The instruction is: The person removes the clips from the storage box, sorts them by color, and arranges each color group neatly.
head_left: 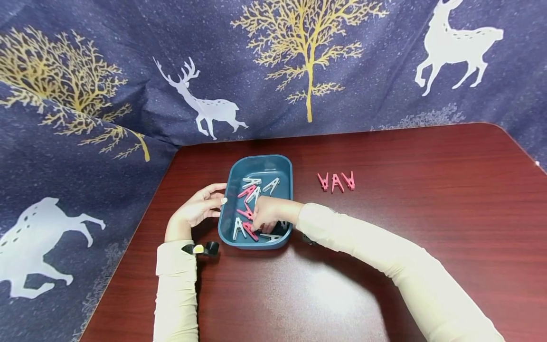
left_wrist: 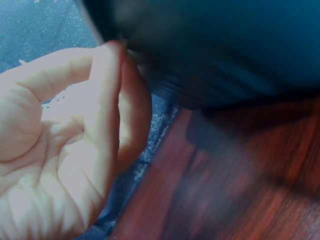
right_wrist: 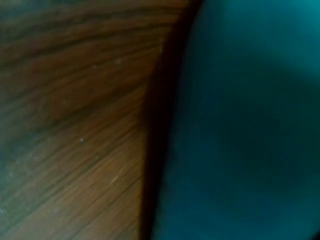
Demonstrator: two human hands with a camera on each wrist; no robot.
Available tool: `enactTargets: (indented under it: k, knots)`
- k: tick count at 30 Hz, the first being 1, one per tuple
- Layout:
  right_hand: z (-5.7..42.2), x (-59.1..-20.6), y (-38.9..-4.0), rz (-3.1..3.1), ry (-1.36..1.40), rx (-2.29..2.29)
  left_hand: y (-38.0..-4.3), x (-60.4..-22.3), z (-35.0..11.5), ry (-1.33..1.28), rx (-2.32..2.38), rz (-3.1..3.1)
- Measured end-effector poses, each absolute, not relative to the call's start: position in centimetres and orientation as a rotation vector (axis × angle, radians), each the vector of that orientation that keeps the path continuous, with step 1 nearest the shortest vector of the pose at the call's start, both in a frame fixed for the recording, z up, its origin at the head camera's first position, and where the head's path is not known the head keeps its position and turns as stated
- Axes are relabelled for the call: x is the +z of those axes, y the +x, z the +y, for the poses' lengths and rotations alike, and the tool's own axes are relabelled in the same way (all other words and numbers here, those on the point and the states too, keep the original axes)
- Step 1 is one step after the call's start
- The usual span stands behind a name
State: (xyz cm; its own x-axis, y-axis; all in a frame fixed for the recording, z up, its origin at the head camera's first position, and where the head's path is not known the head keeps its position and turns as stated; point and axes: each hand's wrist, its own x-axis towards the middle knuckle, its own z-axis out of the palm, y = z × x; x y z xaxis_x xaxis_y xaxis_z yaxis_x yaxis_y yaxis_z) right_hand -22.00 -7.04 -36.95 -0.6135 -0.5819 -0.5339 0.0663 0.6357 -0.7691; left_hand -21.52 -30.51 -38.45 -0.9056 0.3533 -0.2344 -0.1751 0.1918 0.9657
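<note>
A blue plastic bin stands on the table with several pink and white clothespins in it. My left hand grips the bin's left rim, the thumb at the edge and the other fingers against the outer wall. In the left wrist view, the fingertips of the left hand meet the side of the bin. My right hand reaches down into the bin, fingertips right at a pink clothespin; I cannot tell whether it is pinched. The right wrist view shows only the bin's outer wall and the table, blurred.
Three pink clothespins lie in a row on the dark red wooden table, right of the bin. White clothespins, such as one near the bin's far end, lie among the pink. A blue patterned cloth hangs behind the table.
</note>
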Motion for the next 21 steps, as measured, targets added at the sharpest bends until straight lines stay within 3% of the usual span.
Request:
enactTargets:
  k: [21]
  knots:
    - [-5.9,-34.1,-21.3,2.038,-0.470,-1.100,-21.5,-38.6,-30.7,0.177,1.742,2.066]
